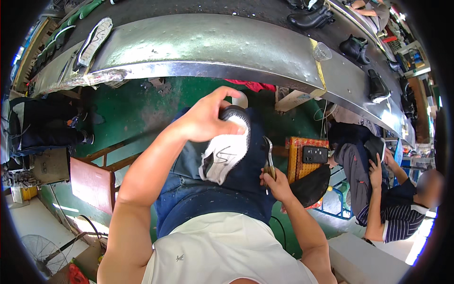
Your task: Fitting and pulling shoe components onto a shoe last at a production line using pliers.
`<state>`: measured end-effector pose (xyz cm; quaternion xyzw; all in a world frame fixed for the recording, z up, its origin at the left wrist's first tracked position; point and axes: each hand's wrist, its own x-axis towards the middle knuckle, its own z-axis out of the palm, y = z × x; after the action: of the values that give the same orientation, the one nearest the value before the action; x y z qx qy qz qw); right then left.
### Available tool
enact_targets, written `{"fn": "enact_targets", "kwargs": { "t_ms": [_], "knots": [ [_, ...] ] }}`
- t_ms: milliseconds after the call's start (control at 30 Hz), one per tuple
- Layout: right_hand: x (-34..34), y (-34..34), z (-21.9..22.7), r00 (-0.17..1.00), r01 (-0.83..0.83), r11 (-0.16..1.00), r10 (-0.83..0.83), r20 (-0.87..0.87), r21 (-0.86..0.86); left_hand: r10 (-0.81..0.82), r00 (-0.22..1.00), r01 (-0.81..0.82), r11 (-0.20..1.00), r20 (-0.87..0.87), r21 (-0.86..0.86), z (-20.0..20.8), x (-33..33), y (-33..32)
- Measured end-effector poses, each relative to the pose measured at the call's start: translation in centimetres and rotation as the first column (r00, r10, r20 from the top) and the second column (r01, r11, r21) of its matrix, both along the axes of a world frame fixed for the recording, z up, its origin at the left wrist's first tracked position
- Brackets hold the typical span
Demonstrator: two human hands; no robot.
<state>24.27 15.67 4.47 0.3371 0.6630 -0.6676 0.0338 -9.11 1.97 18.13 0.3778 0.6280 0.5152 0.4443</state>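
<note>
My left hand (210,118) is closed around the far end of a shoe upper (226,154), held above my lap. Its white underside faces up, with a dark hand-drawn mark and a black gathered edge around it. Beyond the black end, by my index finger, a small pale rounded piece (240,100) shows; I cannot tell what it belongs to. To the right, over my thigh, my right hand (276,183) grips a slim hooked metal tool (269,154) by its brassy handle. Its curved silver end points away from me, apart from the shoe.
A metal-edged bench (189,45) runs across ahead, bearing another white-bottomed shoe (94,41), black boots (309,19) and a clear cup (322,52). On my right are a woven seat (296,163) with a black phone (315,155), and a co-worker (402,208) handling a dark shoe.
</note>
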Motion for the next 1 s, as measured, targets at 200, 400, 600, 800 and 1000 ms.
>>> {"fn": "enact_targets", "kwargs": {
  "t_ms": [200,400,600,800,1000],
  "knots": [
    [0.0,-0.1,3.1,0.974,-0.197,0.978,0.187,0.129,0.068,0.358,0.894,-0.3,0.925,0.27,-0.233,-18.3,5.0,1.8],
    [-2.6,1.2,7.5,0.859,-0.511,0.807,0.467,0.208,0.298,0.412,0.794,-0.281,0.901,0.447,-0.331,-22.7,8.3,-2.4],
    [-6.8,2.6,8.3,0.728,-0.673,0.561,0.616,0.3,0.482,0.297,0.945,-0.29,0.955,0.137,-0.068,-23.2,10.0,-2.9],
    [-14.3,4.8,11.1,0.341,-0.923,0.38,0.747,0.571,0.053,0.357,0.923,-0.378,0.912,-0.145,-0.158,-22.0,11.3,-3.7],
    [-18.2,6.9,12.1,0.004,-0.964,0.179,0.75,0.661,-0.199,0.255,0.954,-0.274,0.955,-0.16,-0.112,-20.7,10.5,-4.1]
  ]
}}
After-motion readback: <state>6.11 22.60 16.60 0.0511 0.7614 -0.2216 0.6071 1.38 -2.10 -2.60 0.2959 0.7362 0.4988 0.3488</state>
